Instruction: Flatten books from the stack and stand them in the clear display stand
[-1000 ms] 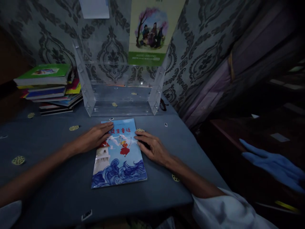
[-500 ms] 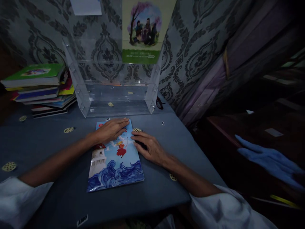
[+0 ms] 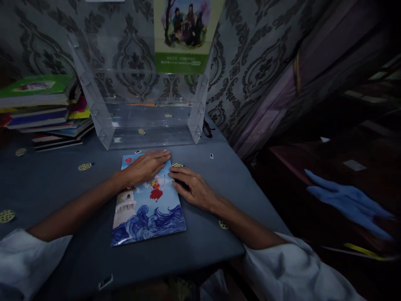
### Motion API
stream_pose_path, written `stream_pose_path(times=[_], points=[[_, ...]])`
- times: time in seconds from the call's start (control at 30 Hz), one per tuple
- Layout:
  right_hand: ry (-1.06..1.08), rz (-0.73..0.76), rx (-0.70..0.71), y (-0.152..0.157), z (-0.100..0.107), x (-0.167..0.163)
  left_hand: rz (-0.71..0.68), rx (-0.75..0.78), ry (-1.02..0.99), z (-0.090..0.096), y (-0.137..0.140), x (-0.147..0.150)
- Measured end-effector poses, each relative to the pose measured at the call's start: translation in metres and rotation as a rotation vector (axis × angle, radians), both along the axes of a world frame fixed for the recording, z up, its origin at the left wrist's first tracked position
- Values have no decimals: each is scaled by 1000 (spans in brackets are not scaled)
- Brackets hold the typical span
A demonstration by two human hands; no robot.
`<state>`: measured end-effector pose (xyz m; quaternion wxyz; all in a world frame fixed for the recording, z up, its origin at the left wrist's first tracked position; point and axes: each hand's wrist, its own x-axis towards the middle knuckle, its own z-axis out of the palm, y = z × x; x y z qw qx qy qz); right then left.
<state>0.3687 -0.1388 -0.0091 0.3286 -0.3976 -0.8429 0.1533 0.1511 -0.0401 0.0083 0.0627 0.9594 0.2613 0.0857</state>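
Observation:
A thin picture book (image 3: 148,221) lies closed on the blue-grey tablecloth, its cover showing blue waves, a white tower and a figure in red. Across its upper part my left hand (image 3: 148,166) rests flat, fingers stretched toward the top right corner and hiding some of the cover. My right hand (image 3: 194,188) is at the book's right edge, fingers apart, their tips touching or very near that edge. Nothing shows within either hand's grasp.
Behind the book stands a clear acrylic rack (image 3: 150,138) with a green-bordered book (image 3: 180,62) upright in it. A stack of books (image 3: 46,113) is at the left, dark glasses (image 3: 207,129) by the rack. Off the table's right side lies a blue glove (image 3: 347,202).
The view has shifted slightly, so everything sits a bit higher and further left. My left hand has slid a little over the cover, uncovering more of the red mark at its top left.

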Motion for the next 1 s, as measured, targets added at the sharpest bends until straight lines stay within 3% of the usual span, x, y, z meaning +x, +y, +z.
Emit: stream_pose_path(times=[0.43, 1.0], points=[[45, -24, -3, -2, -3, -1, -37, -18, 30, 13, -29, 0], [89, -15, -17, -21, -1, -3, -60, -48, -3, 8, -48, -8]])
